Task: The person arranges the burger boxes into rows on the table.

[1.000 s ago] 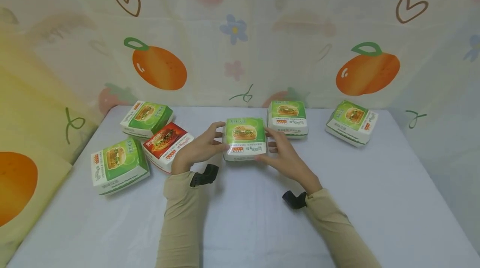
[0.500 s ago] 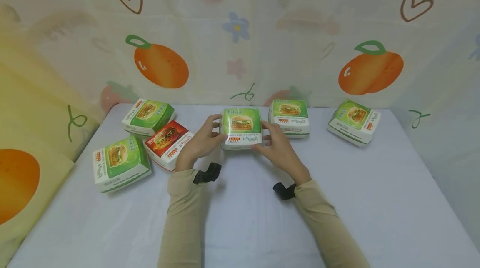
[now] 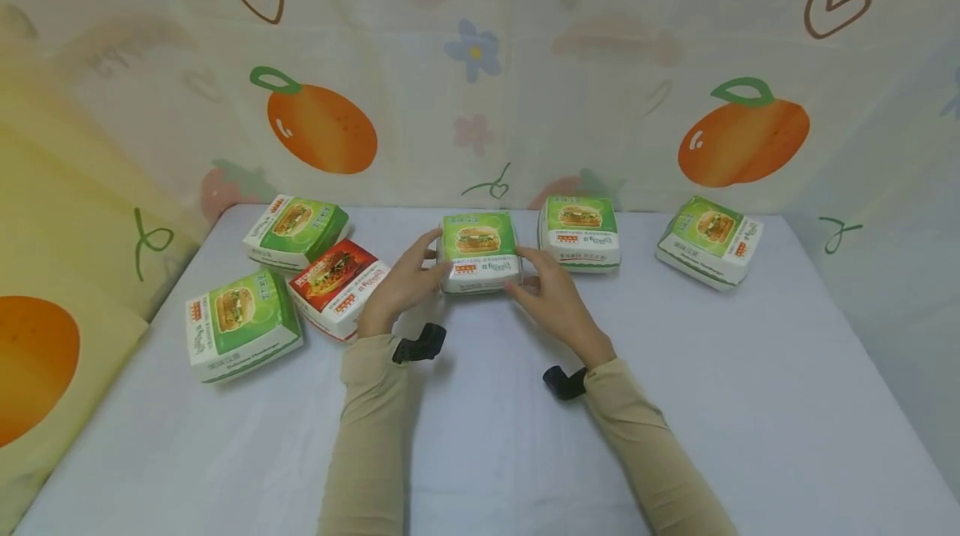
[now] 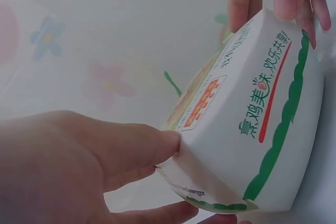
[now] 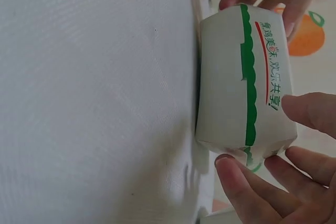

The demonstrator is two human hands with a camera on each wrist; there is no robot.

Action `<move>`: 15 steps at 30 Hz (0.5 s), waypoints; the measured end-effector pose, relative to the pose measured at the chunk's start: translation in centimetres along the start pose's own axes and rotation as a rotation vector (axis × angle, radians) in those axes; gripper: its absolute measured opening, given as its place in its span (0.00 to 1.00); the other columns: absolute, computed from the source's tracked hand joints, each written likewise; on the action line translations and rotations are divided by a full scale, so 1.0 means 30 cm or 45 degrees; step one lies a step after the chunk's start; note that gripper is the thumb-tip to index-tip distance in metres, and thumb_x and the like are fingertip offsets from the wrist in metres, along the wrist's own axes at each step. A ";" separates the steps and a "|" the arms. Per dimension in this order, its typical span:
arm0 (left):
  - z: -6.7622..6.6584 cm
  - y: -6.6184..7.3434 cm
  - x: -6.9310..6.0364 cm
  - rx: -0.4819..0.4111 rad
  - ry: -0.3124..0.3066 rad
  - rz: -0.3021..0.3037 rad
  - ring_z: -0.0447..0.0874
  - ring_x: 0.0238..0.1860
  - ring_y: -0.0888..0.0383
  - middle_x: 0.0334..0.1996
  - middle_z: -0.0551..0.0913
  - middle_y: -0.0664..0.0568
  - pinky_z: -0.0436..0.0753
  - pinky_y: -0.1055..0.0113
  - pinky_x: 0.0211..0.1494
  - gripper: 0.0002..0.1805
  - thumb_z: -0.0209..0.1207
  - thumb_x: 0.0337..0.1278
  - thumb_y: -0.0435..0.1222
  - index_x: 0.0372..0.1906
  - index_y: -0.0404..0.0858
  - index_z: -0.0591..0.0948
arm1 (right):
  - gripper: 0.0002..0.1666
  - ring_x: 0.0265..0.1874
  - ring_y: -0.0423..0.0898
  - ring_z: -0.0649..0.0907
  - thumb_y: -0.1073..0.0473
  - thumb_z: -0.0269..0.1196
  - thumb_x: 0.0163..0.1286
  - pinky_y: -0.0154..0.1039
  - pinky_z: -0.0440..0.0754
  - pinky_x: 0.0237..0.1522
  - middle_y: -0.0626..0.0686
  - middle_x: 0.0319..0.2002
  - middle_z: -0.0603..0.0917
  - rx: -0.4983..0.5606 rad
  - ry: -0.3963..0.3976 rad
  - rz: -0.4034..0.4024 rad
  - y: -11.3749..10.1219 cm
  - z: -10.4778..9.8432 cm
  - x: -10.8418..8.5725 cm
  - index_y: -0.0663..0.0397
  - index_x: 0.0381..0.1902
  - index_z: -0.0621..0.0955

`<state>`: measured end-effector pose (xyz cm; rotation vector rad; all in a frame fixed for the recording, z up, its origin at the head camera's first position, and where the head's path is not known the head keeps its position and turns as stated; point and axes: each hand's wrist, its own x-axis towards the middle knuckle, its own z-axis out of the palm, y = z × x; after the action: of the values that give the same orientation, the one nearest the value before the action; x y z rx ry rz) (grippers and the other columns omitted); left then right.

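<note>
Gripping the green-and-white burger box (image 3: 480, 252) from opposite sides, the left hand (image 3: 402, 286) and right hand (image 3: 558, 296) hold it near the far edge of the worktop (image 3: 480, 411). Light, even pressure should keep it level and its sides uncrushed.

The bench (image 3: 487, 436) lies bare between the sleeves (image 3: 370, 444) and to the right of them. Behind the left hand (image 3: 401, 286), a free gap runs from the rear green box (image 3: 296, 232) to the held box (image 3: 480, 248). The red box (image 3: 339, 286) crowds that hand's outer side, with the front-left green box (image 3: 243, 323) beyond it. Past the right hand (image 3: 557, 298), the neighbouring green box (image 3: 580, 233) leaves only a narrow slot beside the held box; a wider one separates it from the far-right green box (image 3: 710, 240). The hanging cloth (image 3: 420, 86) walls off the back.
</note>
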<state>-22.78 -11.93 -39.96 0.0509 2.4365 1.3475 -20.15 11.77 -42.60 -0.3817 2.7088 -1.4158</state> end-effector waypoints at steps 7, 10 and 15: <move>0.013 -0.006 0.019 -0.030 0.040 -0.022 0.67 0.70 0.40 0.74 0.60 0.37 0.73 0.47 0.68 0.34 0.49 0.73 0.45 0.78 0.47 0.52 | 0.36 0.56 0.58 0.83 0.58 0.63 0.71 0.46 0.82 0.58 0.59 0.71 0.67 0.082 -0.023 0.038 0.018 -0.006 0.009 0.54 0.73 0.65; 0.015 -0.006 0.020 -0.029 0.067 -0.012 0.66 0.71 0.40 0.74 0.61 0.37 0.71 0.46 0.70 0.34 0.49 0.72 0.45 0.77 0.44 0.54 | 0.36 0.59 0.61 0.81 0.61 0.64 0.69 0.46 0.81 0.60 0.61 0.71 0.67 0.145 -0.024 0.028 0.024 -0.001 0.013 0.56 0.73 0.65; 0.013 -0.012 0.022 -0.043 0.076 -0.013 0.66 0.71 0.39 0.75 0.58 0.37 0.71 0.46 0.71 0.36 0.51 0.70 0.42 0.77 0.42 0.53 | 0.38 0.64 0.62 0.77 0.63 0.64 0.68 0.45 0.78 0.63 0.64 0.70 0.65 0.191 -0.043 -0.010 0.029 0.012 0.016 0.60 0.73 0.64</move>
<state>-23.22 -11.67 -40.63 -0.0106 2.4585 1.4045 -20.72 11.85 -43.50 -0.4025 2.5568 -1.5866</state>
